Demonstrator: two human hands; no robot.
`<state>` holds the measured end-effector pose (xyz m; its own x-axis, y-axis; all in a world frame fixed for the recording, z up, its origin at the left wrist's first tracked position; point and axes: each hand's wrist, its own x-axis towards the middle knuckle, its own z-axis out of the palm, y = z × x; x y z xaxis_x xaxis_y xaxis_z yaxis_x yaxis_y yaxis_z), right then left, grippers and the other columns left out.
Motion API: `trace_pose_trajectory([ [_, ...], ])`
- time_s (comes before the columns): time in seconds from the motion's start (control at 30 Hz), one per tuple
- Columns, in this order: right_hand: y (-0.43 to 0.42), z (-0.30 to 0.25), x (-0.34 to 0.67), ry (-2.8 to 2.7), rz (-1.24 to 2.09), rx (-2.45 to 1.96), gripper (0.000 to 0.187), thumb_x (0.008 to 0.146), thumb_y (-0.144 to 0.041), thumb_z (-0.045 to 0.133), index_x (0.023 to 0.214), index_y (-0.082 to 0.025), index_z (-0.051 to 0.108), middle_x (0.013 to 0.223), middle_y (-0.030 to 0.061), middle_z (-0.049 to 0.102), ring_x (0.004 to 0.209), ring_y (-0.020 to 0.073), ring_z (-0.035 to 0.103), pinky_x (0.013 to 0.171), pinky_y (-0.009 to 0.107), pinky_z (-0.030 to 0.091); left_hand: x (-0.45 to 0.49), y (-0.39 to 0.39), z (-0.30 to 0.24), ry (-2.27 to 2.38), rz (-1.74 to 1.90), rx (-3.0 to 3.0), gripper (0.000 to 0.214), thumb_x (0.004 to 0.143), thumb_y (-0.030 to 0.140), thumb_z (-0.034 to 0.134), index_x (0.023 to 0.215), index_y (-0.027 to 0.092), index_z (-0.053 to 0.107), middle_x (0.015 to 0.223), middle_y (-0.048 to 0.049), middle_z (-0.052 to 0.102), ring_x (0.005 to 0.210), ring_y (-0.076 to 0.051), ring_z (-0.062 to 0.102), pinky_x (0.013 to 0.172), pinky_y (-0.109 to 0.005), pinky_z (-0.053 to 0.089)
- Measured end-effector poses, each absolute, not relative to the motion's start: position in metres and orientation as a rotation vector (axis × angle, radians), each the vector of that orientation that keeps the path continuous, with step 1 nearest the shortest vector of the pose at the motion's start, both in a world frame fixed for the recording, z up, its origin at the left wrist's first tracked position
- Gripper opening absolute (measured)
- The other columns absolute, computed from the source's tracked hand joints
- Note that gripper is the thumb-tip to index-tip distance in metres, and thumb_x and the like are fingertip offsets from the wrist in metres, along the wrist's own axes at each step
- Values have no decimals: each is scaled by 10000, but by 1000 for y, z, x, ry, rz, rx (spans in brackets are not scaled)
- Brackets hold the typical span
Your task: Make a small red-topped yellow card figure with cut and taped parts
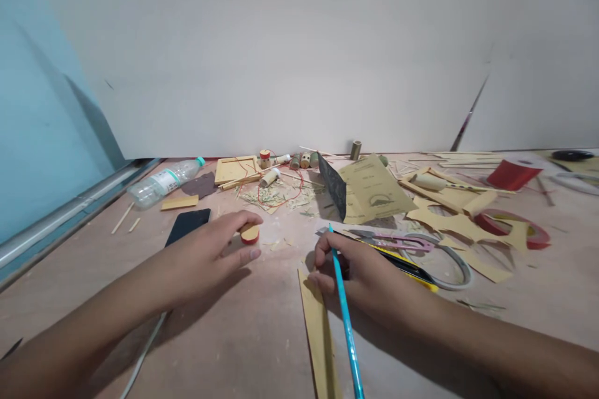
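Note:
Near the middle of the table, my left hand (224, 240) reaches around a small round disc (250, 235) with a tan top and red rim. Its index finger is at the disc's far edge, and its thumb is stretched out apart from it. A light-blue pencil (344, 305) is held in my right hand (350, 268), tip pointing away. The curled fingertips of that hand are beside the far end of a long tan strip (318, 330); whether they touch it I cannot tell. A yellow-and-black cutter (407, 268) and scissors with pink handles (402, 241) lie just beyond the right hand.
A dark phone (187, 224) lies partly behind my left hand, a white cable (145, 355) nearer me. A plastic bottle (163, 184) lies at left. Folded sandpaper (374, 190), cut-out board (453, 218), tape rolls (538, 234) and a red spool (512, 174) fill the right.

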<state>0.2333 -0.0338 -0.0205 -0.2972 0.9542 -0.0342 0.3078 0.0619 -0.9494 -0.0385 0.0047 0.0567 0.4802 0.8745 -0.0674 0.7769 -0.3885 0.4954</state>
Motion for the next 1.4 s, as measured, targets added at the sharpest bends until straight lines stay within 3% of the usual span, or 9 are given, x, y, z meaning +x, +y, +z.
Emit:
trace_pose_trajectory([
  [0.17, -36, -18, 230, -1648, 1312, -1242, 175, 870, -274, 758, 830, -232, 593, 709, -22, 624, 633, 159, 546, 577, 263, 427, -36, 8, 53, 1302, 389, 2258, 334, 1061, 349, 519, 1351, 242, 646, 1358, -76, 717, 1252, -308, 648, 1051, -430, 478],
  [0.37, -33, -4, 230, -1594, 1347, -1184, 210, 909, -349, 703, 852, -235, 536, 731, -33, 596, 641, 152, 525, 592, 270, 422, -31, 12, 44, 976, 474, 1678, 363, 1062, 390, 590, 1362, 192, 637, 1158, -95, 746, 1008, -240, 699, 899, -374, 539],
  [0.5, -33, 21, 233, -1605, 1237, -1149, 182, 908, -336, 742, 903, -223, 600, 799, -36, 571, 730, 152, 493, 649, 267, 396, -27, 9, 39, 921, 498, 1596, 402, 1044, 441, 645, 1366, 202, 667, 1157, -95, 730, 998, -219, 680, 834, -330, 544],
  [0.7, -40, 41, 219, -1527, 1316, -1118, 169, 928, -287, 726, 896, -236, 569, 713, -62, 573, 644, 138, 506, 595, 265, 400, -24, 1, 33, 876, 527, 1487, 456, 1011, 517, 694, 1344, 207, 668, 1055, -67, 709, 871, -176, 684, 825, -321, 562],
  [0.8, -42, 33, 212, -1508, 1351, -1096, 182, 945, -307, 726, 909, -237, 562, 704, -65, 558, 642, 139, 510, 594, 266, 403, -20, -5, 28, 884, 532, 1422, 482, 988, 571, 703, 1300, 206, 669, 982, -42, 679, 727, -137, 664, 690, -277, 561],
  [0.93, -45, 21, 210, -1591, 1200, -1130, 148, 947, -299, 706, 905, -233, 580, 769, -47, 556, 693, 146, 489, 608, 263, 389, -17, -11, 20, 868, 540, 1372, 480, 970, 584, 718, 1259, 203, 673, 945, -40, 684, 615, -106, 624, 554, -223, 525],
  [1.4, -56, 16, 212, -1891, 742, -1089, 81, 965, -199, 617, 896, -241, 620, 849, -21, 688, 754, 156, 618, 681, 260, 471, -15, -8, 5, 840, 535, 1259, 441, 925, 534, 798, 1185, 193, 696, 871, -38, 725, 555, -88, 636, 535, -202, 568],
])
